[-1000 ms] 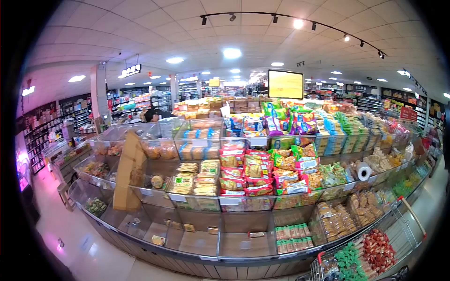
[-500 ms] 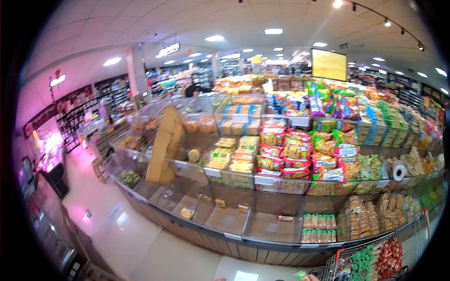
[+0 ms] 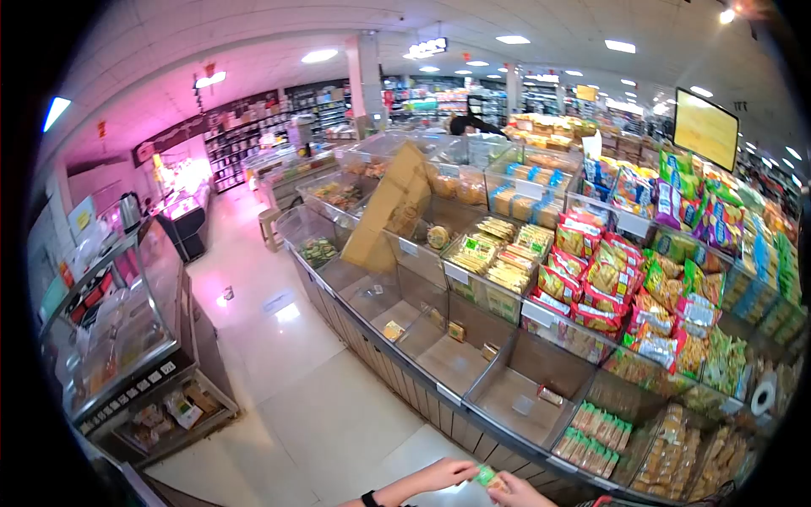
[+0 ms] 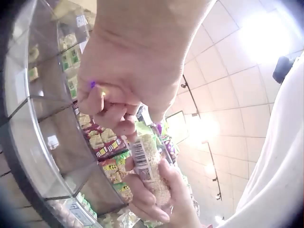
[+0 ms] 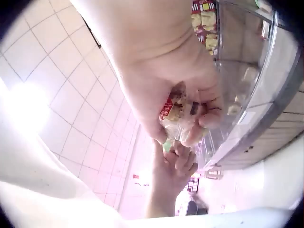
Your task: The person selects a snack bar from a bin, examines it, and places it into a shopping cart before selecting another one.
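Low in the head view, a small packaged snack bar (image 3: 486, 476) with a green end is between my two hands. My right hand (image 3: 515, 492) grips its body; in the left wrist view the clear wrapper (image 4: 151, 164) shows pale puffed grain and a barcode. A red label (image 5: 166, 109) shows on the packet in the right wrist view. My left hand (image 3: 450, 473), curled at the fingers, pinches the packet's other end, with its fingertips close to those of my right hand. A black band (image 3: 369, 499) circles the left wrist.
Tiered clear snack bins (image 3: 448, 363) curve along the right, holding bagged snacks (image 3: 612, 279) and wrapped bars (image 3: 596, 431). A cardboard piece (image 3: 390, 207) leans in them. To the left stands a glass-topped counter (image 3: 127, 355); a tiled aisle (image 3: 287, 397) runs between. A stool (image 3: 269, 228) stands farther back.
The head view has swung left, so the bins shift right and the left counter appears. Both hands have come into view at the bottom with the snack bar; the shopping cart has mostly left the view.
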The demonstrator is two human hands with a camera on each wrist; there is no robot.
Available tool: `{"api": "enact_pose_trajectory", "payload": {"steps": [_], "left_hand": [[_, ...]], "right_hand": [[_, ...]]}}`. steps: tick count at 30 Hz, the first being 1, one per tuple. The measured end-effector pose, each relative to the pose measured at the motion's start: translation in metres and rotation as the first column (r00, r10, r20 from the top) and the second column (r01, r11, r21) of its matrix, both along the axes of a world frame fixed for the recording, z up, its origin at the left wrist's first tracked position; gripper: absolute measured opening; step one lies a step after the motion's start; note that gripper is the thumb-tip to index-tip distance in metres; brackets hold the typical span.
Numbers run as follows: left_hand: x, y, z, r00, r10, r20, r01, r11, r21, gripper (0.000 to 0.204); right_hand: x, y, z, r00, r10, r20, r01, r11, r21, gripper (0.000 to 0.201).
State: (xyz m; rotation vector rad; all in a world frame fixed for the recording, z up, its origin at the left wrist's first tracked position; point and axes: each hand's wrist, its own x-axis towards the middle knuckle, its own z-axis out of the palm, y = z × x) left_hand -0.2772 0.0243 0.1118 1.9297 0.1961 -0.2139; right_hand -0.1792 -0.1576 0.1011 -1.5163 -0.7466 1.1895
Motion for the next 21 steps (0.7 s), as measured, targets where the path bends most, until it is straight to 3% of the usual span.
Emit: {"api": "enact_pose_trajectory", "payload": {"steps": [2,4,7,8,10,12,16,21], "left_hand": [[0.005,-0.010,-0.019,0.999,0.024,-0.029,-0.026,0.998,-0.050,0.030],[0.009,-0.026,-0.023,0.995,0.071,-0.064,-0.080,0.986,-0.149,0.028],[0.020,-0.044,-0.010,0.986,0.124,-0.114,-0.161,0.891,-0.424,0.024],[0.022,-0.047,-0.004,0.982,0.147,-0.121,-0.189,0.851,-0.490,0.023],[0.023,-0.046,0.006,0.982,0.184,-0.030,-0.176,0.863,-0.474,0.021],[0.020,-0.040,0.022,0.966,0.253,0.042,-0.207,0.866,-0.456,0.019],[0.013,-0.027,0.046,0.860,0.505,0.075,-0.418,0.781,-0.463,0.017],[-0.016,-0.007,0.048,0.758,0.626,0.184,-0.458,0.712,-0.533,0.020]], "right_hand": [[0.009,-0.005,0.022,0.993,0.116,-0.037,-0.116,0.993,-0.017,0.042],[0.017,-0.013,0.015,0.989,0.134,-0.059,-0.135,0.991,-0.018,0.046],[0.041,-0.018,0.024,0.974,0.215,-0.071,-0.221,0.971,-0.092,0.046],[0.044,-0.020,0.005,0.981,0.182,-0.073,-0.186,0.980,-0.066,0.047],[0.055,-0.018,0.005,0.946,0.284,-0.154,-0.292,0.956,-0.031,0.032],[0.053,-0.008,0.012,0.935,0.275,-0.224,-0.263,0.961,0.084,0.027],[0.048,0.022,0.027,0.942,0.294,-0.159,-0.259,0.942,0.212,0.029],[0.033,0.056,0.059,0.913,0.404,-0.061,-0.391,0.906,0.161,0.032]]}}
